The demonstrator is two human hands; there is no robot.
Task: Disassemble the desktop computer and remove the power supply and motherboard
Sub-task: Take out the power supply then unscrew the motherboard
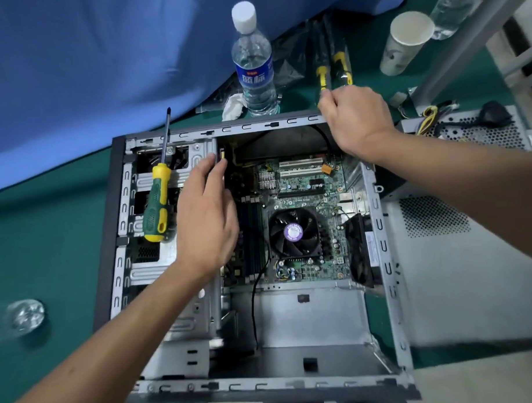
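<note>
The open computer case (383,242) lies on its side. Inside it are the green motherboard (315,187) and its black CPU fan (293,232). My left hand (206,212) reaches into the case; thumb and fingers pinch the upper edge of the drive cage wall (215,296), beside a small yellow connector (222,154). My right hand (356,116) grips the far right corner of the case frame, fingers curled over the rim. The perforated power supply (482,132) with its cable bundle sits outside the case, at the right.
A green and yellow screwdriver (158,205) lies on the drive cage. Behind the case stand a water bottle (254,66), a paper cup (404,42) and black and yellow tools (334,66). The grey side panel (460,285) lies to the right. A loose black cable (255,310) runs through the case.
</note>
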